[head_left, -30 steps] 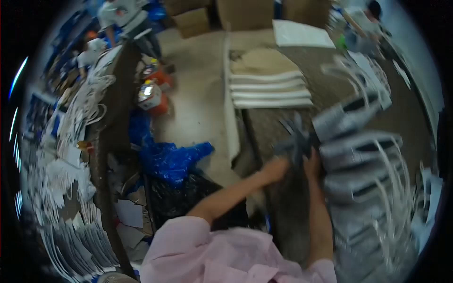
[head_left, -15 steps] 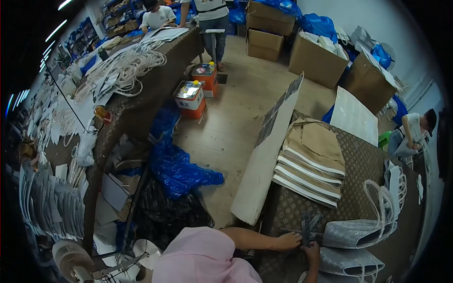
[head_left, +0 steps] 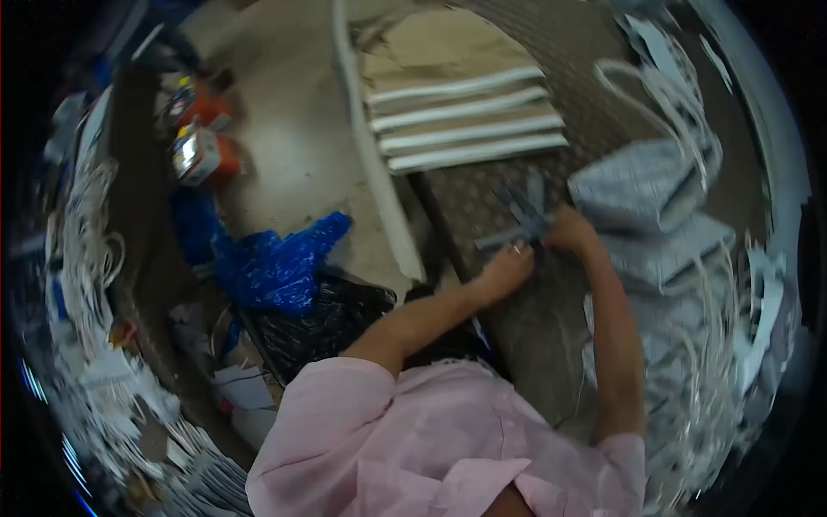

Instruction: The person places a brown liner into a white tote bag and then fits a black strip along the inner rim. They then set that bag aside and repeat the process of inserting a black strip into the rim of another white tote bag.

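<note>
My left hand [head_left: 508, 265] and my right hand [head_left: 568, 231] come together over the patterned table. A bundle of narrow grey strips [head_left: 527, 226], crossing one another and smeared by motion, lies at my fingers. Both hands have curled fingers on it, the left at its near side and the right at its right end. Just right of my right hand sits a silver-grey quilted bag [head_left: 624, 185] with pale rope handles [head_left: 668, 99]. A second silver-grey bag [head_left: 663, 250] lies nearer to me. Beyond the strips is a stack of tan pieces with white edges [head_left: 465, 108].
A pale upright board [head_left: 379, 172] runs along the table's left edge. On the floor to the left lie blue plastic [head_left: 284, 267] and a black plastic bag [head_left: 327, 327]. Two orange and silver cans [head_left: 207, 155] stand farther off. More bags and cords crowd the right side.
My view has tilted down and turned, bringing both forearms and my pink shirt more into sight. Both hands stay together at the grey strips, whose crossed ends now point differently.
</note>
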Demonstrator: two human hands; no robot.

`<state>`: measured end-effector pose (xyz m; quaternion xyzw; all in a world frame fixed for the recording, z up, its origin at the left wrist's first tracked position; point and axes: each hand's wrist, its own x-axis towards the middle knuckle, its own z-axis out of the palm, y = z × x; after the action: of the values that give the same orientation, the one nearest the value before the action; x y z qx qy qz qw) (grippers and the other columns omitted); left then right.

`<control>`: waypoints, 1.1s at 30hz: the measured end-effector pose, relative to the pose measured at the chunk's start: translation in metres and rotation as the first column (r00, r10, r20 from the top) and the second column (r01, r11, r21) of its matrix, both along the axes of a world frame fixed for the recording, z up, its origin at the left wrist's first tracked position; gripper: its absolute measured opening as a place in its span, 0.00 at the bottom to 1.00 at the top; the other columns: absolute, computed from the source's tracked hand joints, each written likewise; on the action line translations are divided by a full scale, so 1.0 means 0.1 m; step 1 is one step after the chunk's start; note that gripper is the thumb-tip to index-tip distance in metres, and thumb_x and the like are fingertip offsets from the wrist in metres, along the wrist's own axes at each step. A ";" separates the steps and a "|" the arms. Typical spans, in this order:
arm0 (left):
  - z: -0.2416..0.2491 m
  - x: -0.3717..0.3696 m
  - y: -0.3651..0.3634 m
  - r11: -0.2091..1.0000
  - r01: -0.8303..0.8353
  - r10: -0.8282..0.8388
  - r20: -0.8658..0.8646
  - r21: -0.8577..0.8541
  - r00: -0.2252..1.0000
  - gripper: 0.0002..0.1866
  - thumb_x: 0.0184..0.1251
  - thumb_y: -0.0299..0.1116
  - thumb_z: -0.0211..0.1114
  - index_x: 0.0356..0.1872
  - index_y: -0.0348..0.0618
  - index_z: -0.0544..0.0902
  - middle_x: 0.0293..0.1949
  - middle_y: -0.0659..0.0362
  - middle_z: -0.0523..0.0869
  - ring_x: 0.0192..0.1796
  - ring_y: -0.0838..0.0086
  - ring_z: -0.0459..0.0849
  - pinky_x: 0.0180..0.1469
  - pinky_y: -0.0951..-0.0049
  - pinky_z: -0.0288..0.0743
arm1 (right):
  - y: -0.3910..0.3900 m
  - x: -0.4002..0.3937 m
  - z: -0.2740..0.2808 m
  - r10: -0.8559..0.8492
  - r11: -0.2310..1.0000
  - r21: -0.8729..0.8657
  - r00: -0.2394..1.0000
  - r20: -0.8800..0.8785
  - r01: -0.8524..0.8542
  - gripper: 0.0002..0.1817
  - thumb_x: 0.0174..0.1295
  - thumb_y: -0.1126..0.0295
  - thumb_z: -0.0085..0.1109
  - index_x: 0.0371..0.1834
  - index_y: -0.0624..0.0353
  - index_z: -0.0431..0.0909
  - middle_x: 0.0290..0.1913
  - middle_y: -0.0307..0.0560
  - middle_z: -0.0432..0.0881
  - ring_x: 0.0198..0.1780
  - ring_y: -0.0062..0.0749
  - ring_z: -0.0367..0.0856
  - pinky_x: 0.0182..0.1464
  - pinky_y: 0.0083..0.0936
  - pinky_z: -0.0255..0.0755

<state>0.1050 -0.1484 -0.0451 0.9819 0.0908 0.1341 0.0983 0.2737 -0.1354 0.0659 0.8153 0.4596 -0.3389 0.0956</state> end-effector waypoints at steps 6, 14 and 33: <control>-0.06 -0.02 0.10 0.943 0.161 -0.118 0.158 -0.293 0.980 0.14 0.57 0.32 0.59 0.44 0.40 0.78 0.46 0.53 0.76 0.50 0.59 0.72 0.49 0.64 0.69 | -0.38 0.18 -0.20 -0.293 0.952 -0.131 0.946 -0.136 0.276 0.23 0.33 0.62 0.69 0.31 0.70 0.80 0.32 0.60 0.83 0.35 0.46 0.84 0.39 0.33 0.77; 0.00 -0.19 0.18 0.870 0.160 -0.072 0.201 -0.467 0.977 0.23 0.55 0.27 0.56 0.54 0.34 0.72 0.55 0.48 0.72 0.53 0.60 0.73 0.55 0.63 0.69 | -1.20 0.05 -1.01 -0.313 0.771 0.388 0.832 -0.459 0.505 0.23 0.46 0.66 0.67 0.45 0.66 0.74 0.40 0.48 0.78 0.44 0.29 0.76 0.46 0.26 0.69; -0.14 -0.10 -0.11 0.985 -0.084 0.081 -0.028 -0.153 0.996 0.29 0.60 0.27 0.51 0.65 0.33 0.62 0.68 0.46 0.59 0.69 0.50 0.57 0.67 0.54 0.55 | 0.03 0.23 0.06 -0.591 0.803 -0.300 0.754 -0.287 0.515 0.10 0.46 0.68 0.67 0.24 0.62 0.77 0.18 0.40 0.74 0.18 0.25 0.68 0.17 0.24 0.58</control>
<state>0.0955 -0.1594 -0.0592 0.9682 0.1424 0.1201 0.1670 0.2964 -0.1324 0.0724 0.8225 0.1690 -0.5429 -0.0146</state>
